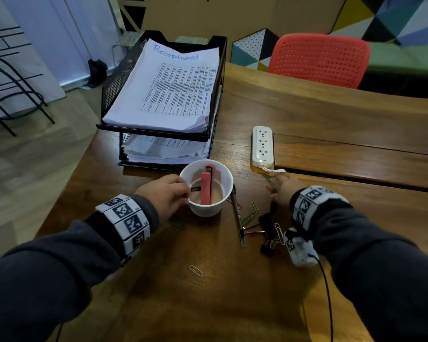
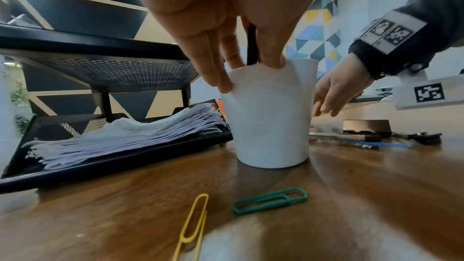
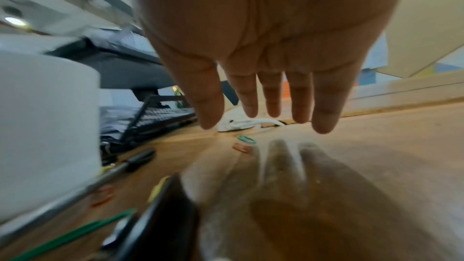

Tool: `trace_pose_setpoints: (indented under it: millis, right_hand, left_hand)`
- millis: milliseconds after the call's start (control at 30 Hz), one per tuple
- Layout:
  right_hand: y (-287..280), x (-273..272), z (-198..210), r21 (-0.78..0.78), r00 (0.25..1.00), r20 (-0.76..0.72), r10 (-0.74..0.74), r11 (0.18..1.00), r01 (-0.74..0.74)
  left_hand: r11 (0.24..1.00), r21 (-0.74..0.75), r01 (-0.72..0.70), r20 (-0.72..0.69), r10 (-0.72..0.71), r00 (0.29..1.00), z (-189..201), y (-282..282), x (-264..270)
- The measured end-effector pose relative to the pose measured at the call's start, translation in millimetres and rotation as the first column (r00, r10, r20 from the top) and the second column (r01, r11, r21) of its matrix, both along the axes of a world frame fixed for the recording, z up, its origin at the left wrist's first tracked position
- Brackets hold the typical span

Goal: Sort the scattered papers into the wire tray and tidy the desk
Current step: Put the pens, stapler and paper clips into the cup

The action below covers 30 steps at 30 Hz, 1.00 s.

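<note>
Tidying the small things seems to be the step in hand, because the papers (image 1: 163, 87) already lie stacked in the wire tray (image 1: 114, 80), on its upper shelf and on its lower shelf, at the far left part of the table (image 1: 331, 114). The left hand (image 1: 164, 193) is at the rim of the white cup (image 1: 205, 208), and its fingers (image 2: 220, 78) pinch a small black thing over the opening; I think it is a binder clip, but it is too hidden to be sure. The cup stands just in front of the tray and holds a pink stapler (image 1: 206, 187), which leans upright inside.

The right hand (image 1: 286, 187) has its fingers straight and apart, holds nothing, and reaches low over the table toward a green paper clip (image 3: 246, 139) and an orange one (image 3: 241, 147) near the white power strip (image 1: 262, 144). More paper clips, black binder clips and a pen (image 1: 237, 213) lie scattered between the cup and the right wrist. The next move probably calls for a fine pinch, because the flat clips lie close on the wood and are hard to lift. After that they go into the cup.
</note>
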State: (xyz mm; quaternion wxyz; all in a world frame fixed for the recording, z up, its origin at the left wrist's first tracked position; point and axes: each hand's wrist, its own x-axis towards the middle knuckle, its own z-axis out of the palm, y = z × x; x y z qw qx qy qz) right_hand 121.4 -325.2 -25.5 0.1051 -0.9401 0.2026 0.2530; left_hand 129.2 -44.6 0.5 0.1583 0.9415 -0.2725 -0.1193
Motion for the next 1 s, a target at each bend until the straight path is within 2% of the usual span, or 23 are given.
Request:
trace_pose_setpoints:
  millis: [67,100,167,200,233,267,333,367,433,600,700,867,1000]
  right_hand:
    - [-0.4,14.6,-5.5,-0.006,0.999,-0.046,0.007,1.000,-0.008]
    - [0.5,19.4,-9.1,-0.016,0.997,-0.061,0.045,0.999,-0.046]
    - [12.2,23.0,-13.4,-0.040,0.983,-0.101,0.152,0.987,-0.156]
    - [19.9,23.8,-15.9,-0.047,0.974,-0.106,0.199,0.978,-0.205]
    - [27.5,23.5,-18.0,-0.042,0.967,-0.094,0.236,0.970,-0.241]
    - [35.6,23.7,-19.5,-0.034,0.965,-0.086,0.247,0.967,-0.251]
    - [47.4,26.1,-25.1,-0.031,0.967,-0.050,0.248,0.968,-0.250]
    - [51.6,26.2,-25.5,-0.032,0.966,-0.037,0.257,0.966,-0.258]
    - [59.2,25.8,-26.5,-0.014,0.962,-0.047,0.269,0.963,-0.270]
    - [76.8,17.1,-31.1,0.040,0.972,-0.076,0.222,0.975,-0.220]
    - [79.1,11.3,-31.3,0.050,0.966,-0.085,0.244,0.969,-0.240]
    - [75.1,4.8,-28.4,0.025,0.977,-0.087,0.194,0.981,-0.193]
    - [61.7,-0.3,-12.4,0.107,1.000,0.004,-0.015,0.994,0.014]
  left_hand:
    - [0.993,-0.087,-0.079,-0.010,0.079,0.997,-2.1,-1.2,-0.3]
    - [0.971,-0.177,-0.164,-0.044,0.158,0.986,-5.8,-0.2,0.0]
    - [0.833,-0.365,-0.416,-0.206,0.363,0.909,-11.9,5.6,1.5]
    - [0.762,-0.391,-0.517,-0.259,0.448,0.856,-16.0,11.1,2.8]
    - [0.743,-0.344,-0.574,-0.253,0.516,0.819,-21.1,17.9,4.5]
    - [0.773,-0.226,-0.592,-0.205,0.557,0.805,-27.4,25.2,6.2]
    - [0.822,0.132,-0.555,-0.154,0.570,0.807,-40.3,33.8,6.5]
    - [0.808,0.297,-0.508,-0.158,0.566,0.809,-44.7,33.3,5.1]
    - [0.785,0.449,-0.426,-0.199,0.553,0.809,-47.5,24.1,-0.2]
    - [0.868,0.395,-0.300,-0.235,0.412,0.881,-59.8,-5.0,-19.2]
    - [0.901,0.375,-0.219,-0.248,0.325,0.912,-61.4,-13.4,-24.1]
    - [0.885,0.457,-0.084,-0.240,0.214,0.947,-56.6,-25.5,-23.5]
    - [0.844,0.536,0.022,-0.298,0.165,0.940,-50.5,-31.0,-23.1]
